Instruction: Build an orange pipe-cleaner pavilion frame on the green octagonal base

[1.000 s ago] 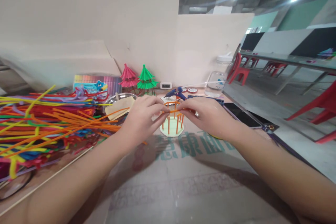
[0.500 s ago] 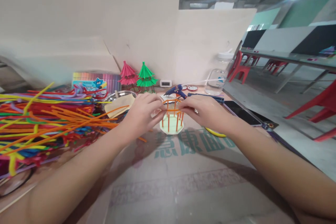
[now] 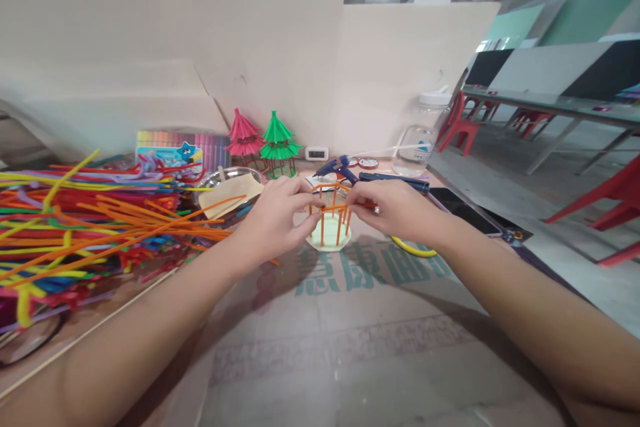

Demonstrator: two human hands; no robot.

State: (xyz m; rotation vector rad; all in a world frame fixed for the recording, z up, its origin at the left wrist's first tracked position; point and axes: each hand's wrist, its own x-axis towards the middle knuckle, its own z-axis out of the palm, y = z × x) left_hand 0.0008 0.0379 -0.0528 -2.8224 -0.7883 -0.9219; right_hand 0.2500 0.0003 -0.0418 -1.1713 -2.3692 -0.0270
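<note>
A small frame of orange pipe cleaners (image 3: 323,232) stands on a pale green many-sided base (image 3: 327,240). Its upright posts carry an orange ring around the top. My left hand (image 3: 283,213) pinches the ring's near left side between thumb and forefinger. From the other side, my right hand (image 3: 403,210) has its fingertips closed on the ring's right part, and a bit of orange shows between the fingers. Behind the frame lies a blue glue gun (image 3: 336,168). My fingers hide parts of the ring.
Loose coloured pipe cleaners (image 3: 100,227) pile up at left, beside a metal bowl (image 3: 227,177). Pink (image 3: 245,137) and green (image 3: 275,140) pagoda-like models stand behind, near a marker set (image 3: 180,150). A phone (image 3: 463,210) and water bottle (image 3: 417,137) are at right.
The view has shifted slightly. My left thumb and forefinger have moved a little along the ring's front and show more clearly. The right hand keeps its hold, and the base stays on the table.
</note>
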